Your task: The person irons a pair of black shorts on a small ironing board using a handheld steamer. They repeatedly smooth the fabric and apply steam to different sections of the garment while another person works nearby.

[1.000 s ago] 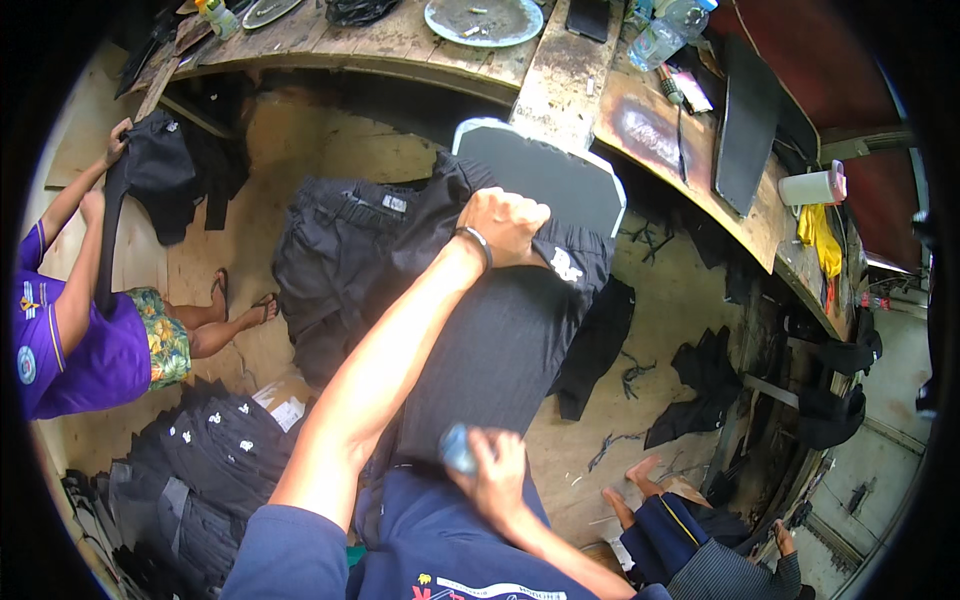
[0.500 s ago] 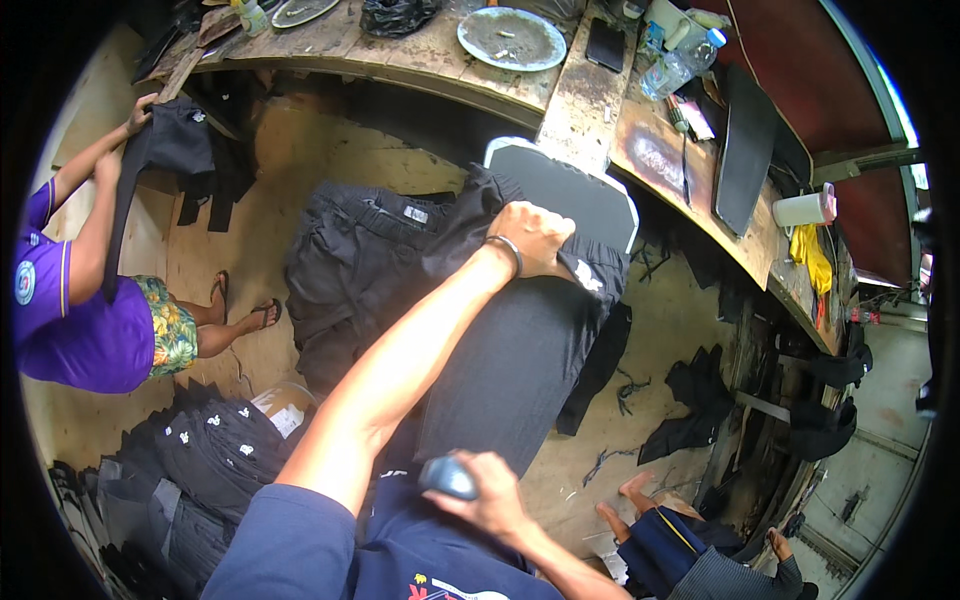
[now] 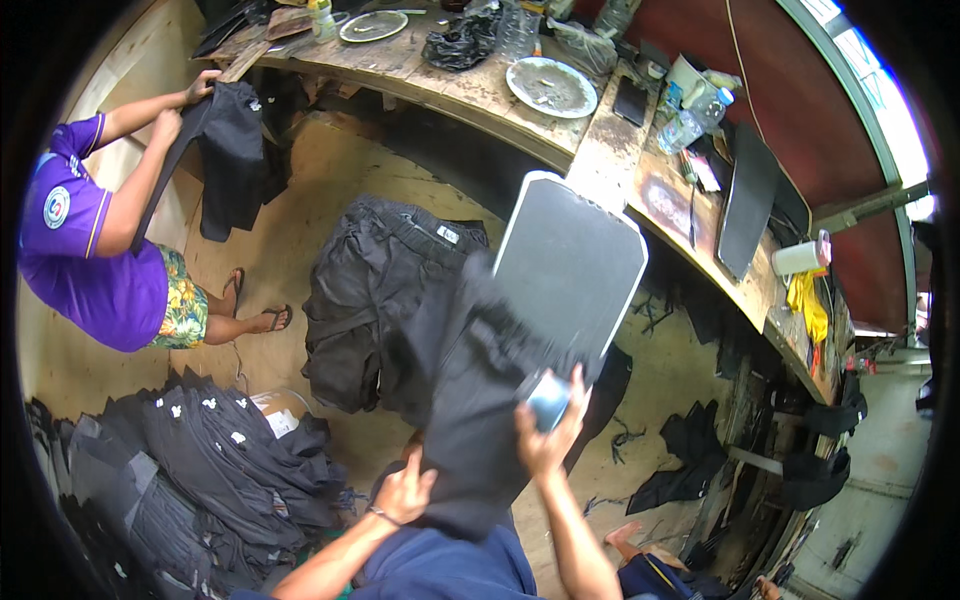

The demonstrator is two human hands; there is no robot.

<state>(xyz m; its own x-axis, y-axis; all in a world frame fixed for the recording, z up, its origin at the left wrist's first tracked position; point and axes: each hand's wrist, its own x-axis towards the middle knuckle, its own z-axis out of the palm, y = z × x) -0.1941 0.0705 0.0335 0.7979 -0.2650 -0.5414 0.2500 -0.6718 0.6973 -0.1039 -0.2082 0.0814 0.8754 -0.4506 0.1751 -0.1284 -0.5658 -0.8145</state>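
Note:
A black pair of trousers (image 3: 465,440) hangs over the near part of a flat dark board with a pale rim (image 3: 570,270); its upper edge is smeared by motion. My left hand (image 3: 403,492) is at the garment's near left edge, its fingers closed on the cloth. In my right hand (image 3: 548,440) is a rounded, glossy blue-grey object (image 3: 550,400), held over the garment's right side just below the board. The kind of this object does not show clearly.
Black shorts (image 3: 365,300) lie beyond my left arm, and a heap of black garments (image 3: 225,460) at lower left. A co-worker in a purple shirt (image 3: 95,250) handles black cloth. The wooden bench (image 3: 450,85) carries a plate (image 3: 550,87) and a bottle (image 3: 695,120).
My left hand has come back from the board toward my body, and the trousers have slid nearer, baring more board. My right hand has moved forward and right with the blue-grey object.

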